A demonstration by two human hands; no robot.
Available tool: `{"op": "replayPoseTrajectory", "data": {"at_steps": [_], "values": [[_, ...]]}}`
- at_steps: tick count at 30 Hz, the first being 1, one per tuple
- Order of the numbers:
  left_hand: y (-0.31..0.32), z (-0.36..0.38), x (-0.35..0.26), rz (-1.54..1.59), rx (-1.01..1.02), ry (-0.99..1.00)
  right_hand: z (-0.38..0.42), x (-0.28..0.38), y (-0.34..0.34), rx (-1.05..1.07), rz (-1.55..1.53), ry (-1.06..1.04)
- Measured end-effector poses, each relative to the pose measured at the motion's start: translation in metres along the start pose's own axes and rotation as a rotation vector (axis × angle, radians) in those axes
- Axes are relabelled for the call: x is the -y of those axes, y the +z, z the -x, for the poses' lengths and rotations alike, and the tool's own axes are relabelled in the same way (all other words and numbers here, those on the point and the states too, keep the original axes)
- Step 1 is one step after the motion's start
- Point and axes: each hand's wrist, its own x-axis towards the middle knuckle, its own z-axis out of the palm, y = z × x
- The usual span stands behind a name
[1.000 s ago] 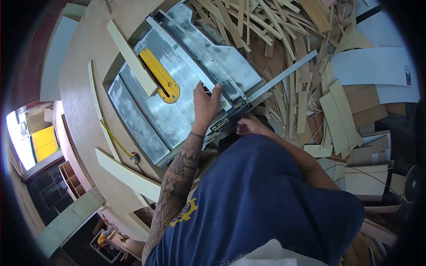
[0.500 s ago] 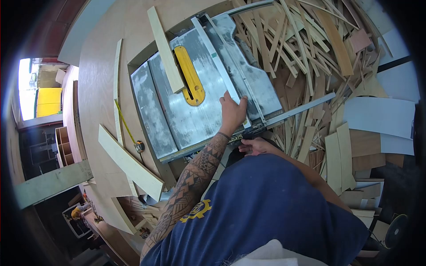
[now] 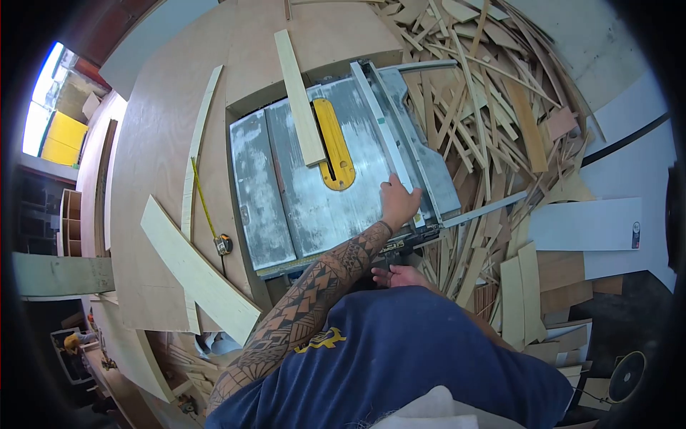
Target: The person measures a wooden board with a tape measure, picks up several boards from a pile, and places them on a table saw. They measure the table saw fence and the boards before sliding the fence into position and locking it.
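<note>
A table saw (image 3: 282, 207) with a worn grey metal top is set into a plywood surface. My left hand (image 3: 400, 201) is closed over the near end of the saw's rip fence (image 3: 379, 118), fingers on one side and thumb on the other. Just below the front rail (image 3: 486, 209), my right hand (image 3: 399, 277) is held palm up beside the fence's handle end, fingers apart and holding nothing I can see. A pale wooden board (image 3: 299, 100) lies on the saw top, along the left edge of the yellow throat plate (image 3: 334, 146).
Left of the saw lie a tape measure (image 3: 224, 244) with its yellow blade out, a wide board (image 3: 200, 268) and a long thin strip (image 3: 202, 129). A heap of wood offcuts (image 3: 464, 107) fills the right side. White panels (image 3: 586, 222) and a round fan-like object (image 3: 627, 377) are farther right.
The camera view has shifted, so the saw appears lower and farther right. My left hand stays on the fence. My right hand is a little lower, farther from the rail, with its fingers more extended.
</note>
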Motion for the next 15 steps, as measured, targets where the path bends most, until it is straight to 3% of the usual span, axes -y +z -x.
{"op": "replayPoseTrajectory", "data": {"at_steps": [2, 5, 7, 8, 9, 10, 11, 13, 14, 15], "values": [[-0.005, -0.003, 0.002, -0.033, 0.048, -0.034, 0.005, 0.007, 0.003, 0.072, -0.068, 0.022], [-0.018, -0.009, 0.031, 0.143, -0.038, 0.047, 0.023, 0.009, 0.019, -0.091, 0.102, 0.015], [-0.075, 0.015, 0.024, 0.709, 0.141, -0.027, 0.034, 0.012, 0.029, -0.612, 0.368, -0.284], [-0.095, 0.013, 0.036, 0.807, 0.244, -0.102, 0.043, 0.017, 0.031, -0.608, 0.363, -0.296], [-0.121, 0.023, 0.029, 0.943, 0.246, -0.201, 0.054, 0.022, 0.034, -0.681, 0.591, -0.439], [-0.133, 0.023, 0.033, 1.043, 0.210, -0.163, 0.064, 0.024, 0.039, -0.749, 0.818, -0.578], [-0.142, 0.019, 0.034, 1.018, 0.140, -0.222, 0.070, 0.027, 0.051, -0.744, 0.818, -0.582], [-0.147, 0.006, 0.034, 0.815, 0.012, -0.145, 0.080, 0.031, 0.087, -0.465, 1.085, -1.033], [-0.145, -0.004, 0.039, 0.639, -0.040, -0.101, 0.085, 0.033, 0.110, -0.456, 1.090, -1.041], [-0.139, -0.006, 0.038, 0.638, -0.044, -0.087, 0.090, 0.034, 0.134, -0.360, 1.294, -1.152]]}}
